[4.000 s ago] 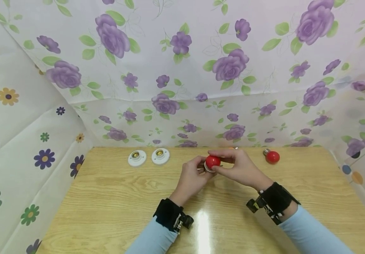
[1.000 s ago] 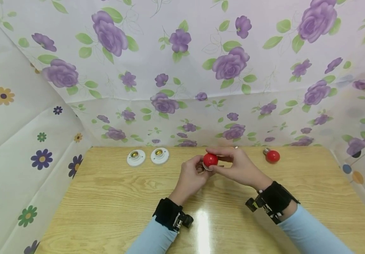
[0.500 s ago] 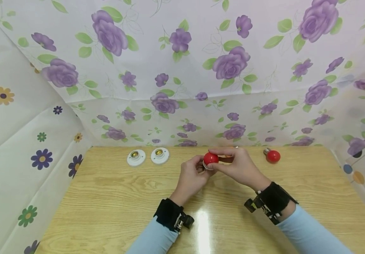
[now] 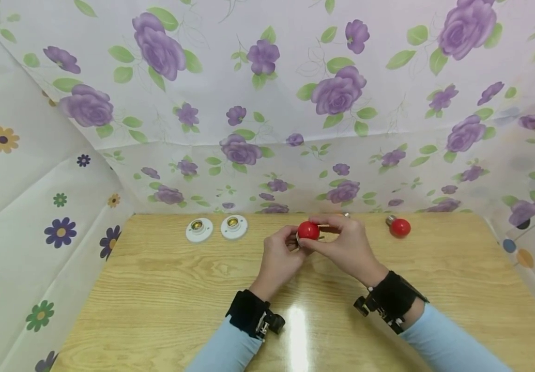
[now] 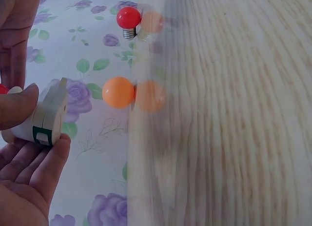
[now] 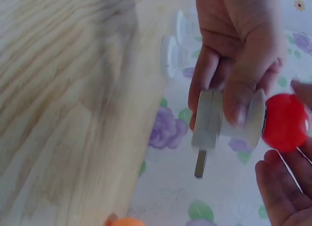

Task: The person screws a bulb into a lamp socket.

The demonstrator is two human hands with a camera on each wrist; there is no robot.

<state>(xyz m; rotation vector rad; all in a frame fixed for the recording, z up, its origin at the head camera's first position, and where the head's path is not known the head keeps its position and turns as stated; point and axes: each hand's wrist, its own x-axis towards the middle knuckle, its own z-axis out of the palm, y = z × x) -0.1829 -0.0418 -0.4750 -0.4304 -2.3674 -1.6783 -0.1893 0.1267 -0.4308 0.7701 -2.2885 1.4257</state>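
Note:
My left hand point(image 4: 280, 261) grips a white plug-in bulb socket point(image 5: 46, 113) between thumb and fingers. In the right wrist view a flat metal prong point(image 6: 200, 163) sticks out of the socket's body. A round red bulb point(image 4: 308, 231) sits at the socket's cup-shaped mouth, its screw base hidden inside. My right hand point(image 4: 348, 245) pinches this bulb, thumb on the near side and forefinger on the far side. At the left wrist view's edge, just a sliver of the bulb shows.
Two white round lamp holders point(image 4: 199, 230) point(image 4: 234, 227) stand at the back left of the wooden table point(image 4: 179, 299). Another red bulb point(image 4: 400, 228) lies at the back right. An orange bulb point(image 5: 118, 92) lies near the back edge, mostly hidden behind my right hand in the head view.
Both hands and the held bulb have shifted slightly left over the four seconds. My right wrist has turned, its forearm swinging left. The left hand keeps its grip on the socket.

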